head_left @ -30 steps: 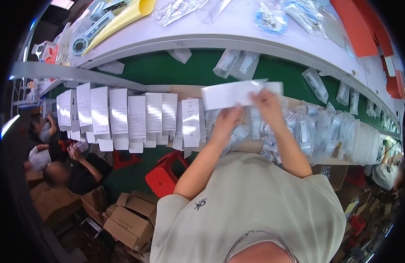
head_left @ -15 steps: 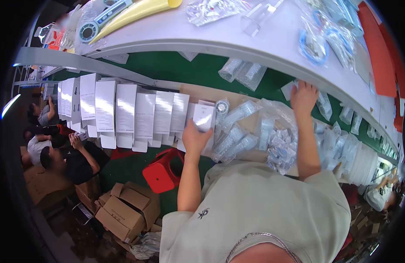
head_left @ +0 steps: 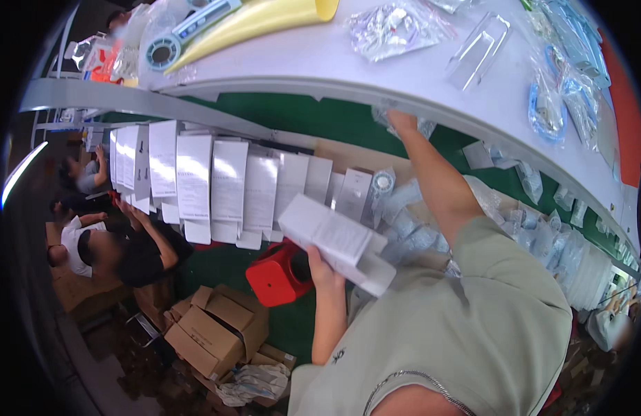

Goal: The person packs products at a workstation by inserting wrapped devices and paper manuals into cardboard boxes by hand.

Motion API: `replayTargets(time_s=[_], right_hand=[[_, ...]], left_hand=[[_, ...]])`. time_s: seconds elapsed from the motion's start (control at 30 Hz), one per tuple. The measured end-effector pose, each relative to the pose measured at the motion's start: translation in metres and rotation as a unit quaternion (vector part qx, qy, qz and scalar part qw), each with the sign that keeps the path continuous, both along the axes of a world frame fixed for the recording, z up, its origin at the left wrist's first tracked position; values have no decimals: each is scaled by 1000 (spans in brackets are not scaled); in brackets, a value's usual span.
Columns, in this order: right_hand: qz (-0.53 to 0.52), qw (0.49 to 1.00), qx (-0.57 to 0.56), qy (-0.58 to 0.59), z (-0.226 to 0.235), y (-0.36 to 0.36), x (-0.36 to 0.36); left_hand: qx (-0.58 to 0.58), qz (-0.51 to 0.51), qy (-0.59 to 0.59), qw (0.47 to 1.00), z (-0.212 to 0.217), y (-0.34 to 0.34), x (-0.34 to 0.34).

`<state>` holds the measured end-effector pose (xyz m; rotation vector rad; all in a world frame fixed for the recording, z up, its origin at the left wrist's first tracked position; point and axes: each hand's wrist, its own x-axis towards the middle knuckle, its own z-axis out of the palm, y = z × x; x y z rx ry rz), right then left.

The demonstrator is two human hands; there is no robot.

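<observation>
A white carton (head_left: 324, 229) with printed sides is in my left hand (head_left: 325, 270). It lies tilted over the work surface, its end flaps hanging open toward my body. My right hand (head_left: 402, 122) reaches under the edge of the upper shelf, at the bubble-wrapped pieces (head_left: 426, 127) lying there; the fingers are mostly hidden, so their grip cannot be made out. To the left of the held carton runs a row of white cartons (head_left: 227, 184), upright with open bottom flaps. More bubble-wrapped parts (head_left: 404, 225) lie beside them, partly behind my right arm.
The upper shelf (head_left: 279, 66) carries a yellow sheet (head_left: 255, 29), a blue tool (head_left: 196, 28) and bagged parts (head_left: 400, 31). Below on the left are a red stool (head_left: 275, 277) and brown cardboard boxes (head_left: 206, 336). Other people (head_left: 144, 246) sit along the left.
My left hand has lifted a white carton from the row's right end and brought it toward my body. My right hand has moved left along the shelf edge to other bubble-wrapped pieces.
</observation>
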<state>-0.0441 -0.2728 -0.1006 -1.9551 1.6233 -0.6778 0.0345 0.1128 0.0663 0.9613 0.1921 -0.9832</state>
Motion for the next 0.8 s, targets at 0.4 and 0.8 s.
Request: replayTargets(time_s=[0.4, 0.8], right_hand=[[77, 995, 48, -38, 251, 288, -168], [230, 971, 27, -54, 246, 284, -167]], left_hand=[[-149, -19, 16, 989, 24, -106, -23], [-196, -134, -58, 970, 11, -92, -54]])
